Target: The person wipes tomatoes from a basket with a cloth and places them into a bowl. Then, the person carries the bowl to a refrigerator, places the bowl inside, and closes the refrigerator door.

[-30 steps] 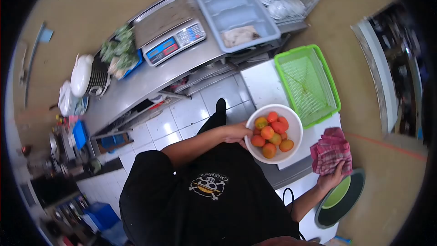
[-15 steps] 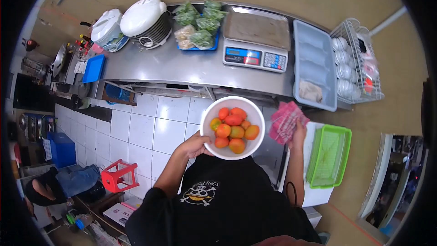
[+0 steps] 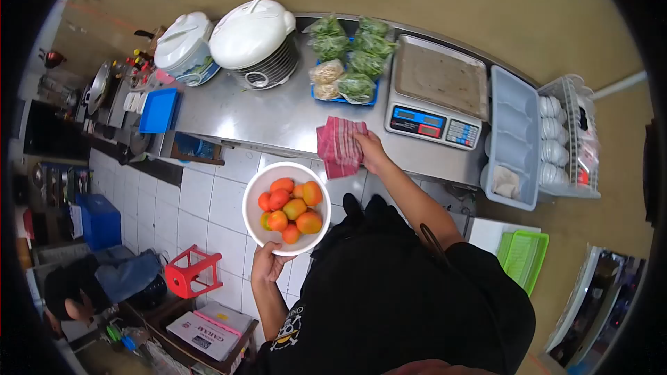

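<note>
My left hand (image 3: 269, 262) grips the near rim of a white bowl (image 3: 251, 198), which hangs over the tiled floor. Several red, orange and greenish tomatoes (image 3: 294, 207) lie in the bowl. In my right hand (image 3: 371, 151) is a red-and-white checked cloth (image 3: 340, 146), bunched at one end and hanging at the front edge of the steel counter (image 3: 257, 114). Beyond the cloth, bagged leafy greens (image 3: 365, 62) sit on a blue tray. The digital scale (image 3: 438, 97) stands right of them.
White-lidded pots (image 3: 253, 35) stand at the counter's back left. To the right are a blue-grey compartment tray (image 3: 513, 132) and a wire rack (image 3: 570, 139) with bowls. A red stool (image 3: 193, 271) is on the floor at left, near a seated person (image 3: 97, 281).
My right hand has carried the cloth left, from beside the green basket to the counter's front edge. The bowl in my left hand has shifted left and slightly lower. My view has turned.
</note>
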Action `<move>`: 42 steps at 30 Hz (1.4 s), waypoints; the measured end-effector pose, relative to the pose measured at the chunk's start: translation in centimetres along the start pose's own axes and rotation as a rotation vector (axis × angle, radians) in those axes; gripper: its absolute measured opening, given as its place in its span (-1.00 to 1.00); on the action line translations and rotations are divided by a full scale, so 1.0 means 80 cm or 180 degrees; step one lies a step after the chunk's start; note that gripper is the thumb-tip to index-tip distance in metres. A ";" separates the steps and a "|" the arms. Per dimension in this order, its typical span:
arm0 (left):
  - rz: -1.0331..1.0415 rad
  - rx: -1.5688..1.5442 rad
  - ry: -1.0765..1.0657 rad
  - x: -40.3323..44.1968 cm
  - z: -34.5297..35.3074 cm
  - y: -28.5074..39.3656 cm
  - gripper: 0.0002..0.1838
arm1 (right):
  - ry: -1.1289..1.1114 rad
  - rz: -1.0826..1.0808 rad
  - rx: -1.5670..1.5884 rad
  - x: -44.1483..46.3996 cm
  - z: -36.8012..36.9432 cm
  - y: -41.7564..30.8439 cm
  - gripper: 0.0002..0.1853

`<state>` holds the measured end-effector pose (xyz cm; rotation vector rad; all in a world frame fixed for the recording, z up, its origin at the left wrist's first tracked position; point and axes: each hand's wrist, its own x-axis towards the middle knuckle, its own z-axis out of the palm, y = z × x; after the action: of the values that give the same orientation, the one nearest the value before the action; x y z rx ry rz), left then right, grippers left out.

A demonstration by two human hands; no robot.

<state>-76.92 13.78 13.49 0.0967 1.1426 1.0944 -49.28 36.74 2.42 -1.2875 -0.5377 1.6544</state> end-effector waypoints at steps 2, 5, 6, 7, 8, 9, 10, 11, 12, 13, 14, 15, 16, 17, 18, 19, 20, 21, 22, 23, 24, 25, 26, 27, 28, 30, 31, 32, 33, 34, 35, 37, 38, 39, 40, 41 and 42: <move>0.0148 -0.0170 0.0122 -0.001 -0.010 0.001 -0.38 | 0.0882 -0.0876 -0.1381 0.042 0.014 0.033 -0.55; 0.0193 -0.0749 0.0356 -0.001 -0.038 -0.004 -0.39 | 0.0556 -0.1565 -0.1736 0.036 0.024 0.038 -0.47; 0.0229 -0.0807 0.0426 -0.005 -0.034 -0.001 -0.40 | 0.0437 -0.1744 -0.1897 0.029 0.025 0.038 -0.47; 0.0301 -0.0880 0.0478 -0.007 -0.026 0.003 -0.40 | 0.0206 -0.1682 -0.1832 0.009 0.038 0.023 -0.47; 0.0366 -0.0968 0.0553 -0.007 -0.025 0.003 -0.40 | -0.0019 -0.1622 -0.1759 -0.009 0.048 0.013 -0.47; 0.0523 -0.1089 0.0645 -0.005 -0.025 0.002 -0.40 | -0.0177 -0.1583 -0.1767 -0.013 0.055 0.020 -0.50; 0.0642 -0.1164 0.0743 0.000 -0.023 0.002 -0.40 | -0.0286 -0.1513 -0.1754 -0.013 0.057 0.029 -0.52; 0.0738 -0.1291 0.0816 0.006 -0.027 -0.002 -0.40 | -0.0578 -0.1698 -0.1948 -0.004 0.051 0.044 -0.56; 0.0807 -0.1388 0.0897 0.011 -0.026 -0.003 -0.40 | -0.0836 -0.1887 -0.2137 0.004 0.046 0.058 -0.59; 0.0847 -0.1489 0.0968 0.013 -0.029 -0.003 -0.40 | -0.1097 -0.1753 -0.2196 0.002 0.057 0.059 -0.62; 0.0878 -0.1624 0.0971 0.016 -0.035 -0.003 -0.41 | -0.1351 -0.1620 -0.2270 -0.001 0.066 0.057 -0.65; 0.0951 -0.1705 0.1018 0.018 -0.036 -0.001 -0.41 | -0.1621 -0.1473 -0.2332 -0.004 0.082 0.052 -0.67; 0.0975 -0.1810 0.1062 0.029 -0.053 0.020 -0.41 | -0.1999 -0.1194 -0.2214 0.014 0.114 0.065 -0.68; 0.1026 -0.1887 0.1101 0.035 -0.060 0.025 -0.41 | -0.2371 -0.0921 -0.2064 0.028 0.130 0.077 -0.68; 0.1083 -0.1992 0.1105 0.039 -0.066 0.033 -0.42 | -0.2766 -0.0653 -0.2310 0.031 0.158 0.074 -0.64; 0.1131 -0.2042 0.1154 0.045 -0.076 0.043 -0.42 | -0.3071 -0.0239 -0.2198 0.033 0.192 0.073 -0.58; 0.1115 -0.2078 0.1178 0.050 -0.089 0.056 -0.42 | -0.3338 0.0184 -0.2087 0.035 0.229 0.076 -0.53; 0.1103 -0.2107 0.1187 0.057 -0.107 0.070 -0.42 | -0.3795 0.0608 -0.1963 0.043 0.263 0.085 -0.36; 0.1093 -0.2056 0.1148 0.062 -0.132 0.084 -0.42 | -0.3926 0.1120 -0.1719 0.040 0.303 0.092 -0.31; 0.1142 -0.2079 0.1159 0.067 -0.153 0.098 -0.42 | -0.4042 0.1626 -0.1462 0.033 0.342 0.101 -0.25; 0.1204 -0.2003 0.1077 0.074 -0.177 0.118 -0.41 | -0.4198 0.1727 -0.1399 0.028 0.384 0.115 -0.19; 0.1264 -0.1913 0.1011 0.079 -0.201 0.138 -0.41 | -0.4205 0.1691 -0.1429 0.028 0.419 0.134 -0.20; 0.1218 -0.1871 0.1023 0.086 -0.228 0.156 -0.37 | -0.4215 0.1657 -0.1430 0.025 0.456 0.157 -0.21; 0.1235 -0.1758 0.1138 0.087 -0.248 0.178 -0.35 | -0.4109 0.1871 -0.1312 0.024 0.491 0.177 -0.27; 0.1275 -0.1632 0.1244 0.089 -0.269 0.203 -0.33 | -0.3942 0.1973 -0.1251 0.021 0.529 0.193 -0.30; 0.1330 -0.1600 0.1194 0.085 -0.305 0.259 -0.32 | -0.3611 0.2129 -0.1173 0.021 0.595 0.224 -0.35; 0.1335 -0.1610 0.1183 0.084 -0.332 0.285 -0.32 | -0.3607 0.2122 -0.1102 0.020 0.629 0.242 -0.35; 0.1309 -0.1639 0.1173 0.082 -0.356 0.307 -0.33 | -0.3575 0.2137 -0.1045 0.020 0.656 0.257 -0.35; 0.1252 -0.1588 0.1129 0.085 -0.385 0.329 -0.34 | -0.3539 0.2256 -0.1050 0.020 0.687 0.267 -0.35; 0.1156 -0.1577 0.1092 0.088 -0.409 0.352 -0.34 | -0.3568 0.2356 -0.0842 0.027 0.711 0.282 -0.36; 0.1080 -0.1542 0.1052 0.095 -0.434 0.377 -0.34 | -0.3613 0.2434 -0.0613 0.038 0.740 0.299 -0.36; 0.1085 -0.1480 0.0964 0.119 -0.471 0.425 -0.32 | -0.3599 0.2307 -0.0478 0.056 0.796 0.316 -0.36; 0.1085 -0.1461 0.0925 0.123 -0.491 0.450 -0.31 | -0.3579 0.2258 -0.0408 0.059 0.827 0.323 -0.37; 0.1139 -0.1460 0.0915 0.125 -0.505 0.478 -0.38 | -0.3579 0.2084 -0.0519 0.064 0.857 0.330 -0.36; 0.1171 -0.1452 0.0917 0.133 -0.527 0.508 -0.38 | -0.3611 0.2070 -0.0517 0.072 0.893 0.339 -0.36; 0.1179 -0.1429 0.0883 0.141 -0.549 0.534 -0.38 | -0.3574 0.2057 -0.0508 0.080 0.926 0.348 -0.35; 0.1176 -0.1419 0.0860 0.149 -0.571 0.557 -0.37 | -0.3531 0.2063 -0.0506 0.088 0.956 0.360 -0.35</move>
<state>-140.72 25.07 9.20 -0.2033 1.1156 1.7093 -130.89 44.59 3.07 -0.5318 -0.9594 2.9042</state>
